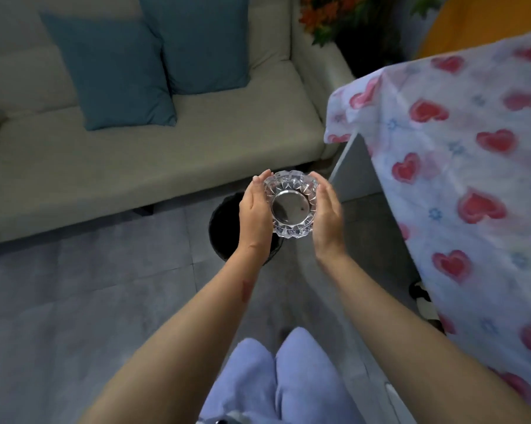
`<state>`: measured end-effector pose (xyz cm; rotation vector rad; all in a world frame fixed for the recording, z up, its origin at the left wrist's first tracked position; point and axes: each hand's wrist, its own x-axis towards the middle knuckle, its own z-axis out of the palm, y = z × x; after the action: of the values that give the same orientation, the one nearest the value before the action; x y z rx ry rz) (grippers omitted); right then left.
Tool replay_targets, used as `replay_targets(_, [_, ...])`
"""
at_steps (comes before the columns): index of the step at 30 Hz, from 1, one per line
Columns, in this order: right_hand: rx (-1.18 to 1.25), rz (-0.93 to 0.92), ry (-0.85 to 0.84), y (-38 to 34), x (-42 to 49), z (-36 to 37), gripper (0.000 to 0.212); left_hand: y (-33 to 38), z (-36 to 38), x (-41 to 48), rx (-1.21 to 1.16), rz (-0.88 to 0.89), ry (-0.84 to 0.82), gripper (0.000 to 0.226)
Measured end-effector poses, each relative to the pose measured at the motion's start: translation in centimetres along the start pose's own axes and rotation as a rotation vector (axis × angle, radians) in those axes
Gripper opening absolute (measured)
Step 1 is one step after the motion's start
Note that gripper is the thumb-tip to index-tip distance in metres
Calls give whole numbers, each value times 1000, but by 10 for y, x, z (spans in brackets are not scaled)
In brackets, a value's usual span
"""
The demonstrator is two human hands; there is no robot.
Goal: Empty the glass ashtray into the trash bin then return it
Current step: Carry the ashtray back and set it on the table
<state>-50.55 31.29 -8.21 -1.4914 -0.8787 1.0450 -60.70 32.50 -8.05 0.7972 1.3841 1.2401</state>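
The clear cut-glass ashtray is held between both my hands, its open side turned toward me, with one small dark speck on its base. My left hand presses against its left rim and my right hand cups its right rim. Directly below and behind the ashtray stands the black trash bin on the floor, mostly hidden by my hands and left forearm.
A beige sofa with two teal cushions runs along the back left. A table with a heart-patterned cloth stands at the right. Grey tiled floor lies around the bin. My legs in pale blue trousers are at the bottom.
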Motion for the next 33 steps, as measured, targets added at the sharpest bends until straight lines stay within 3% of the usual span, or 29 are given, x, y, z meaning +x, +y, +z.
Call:
replay_targets(6, [60, -13, 137, -91, -43, -48, 38, 80, 31, -61, 16, 14, -138, 46])
replay_targets(14, [145, -53, 400, -138, -92, -124, 38, 119, 88, -132, 71, 62, -384, 44])
replay_targets(24, [203, -63, 794, -140, -149, -268, 35, 112, 203, -241, 293, 56, -751, 45])
replay_targets(33, [359, 5, 1097, -119, -178, -423, 28, 65, 338, -341, 373, -14, -993, 48])
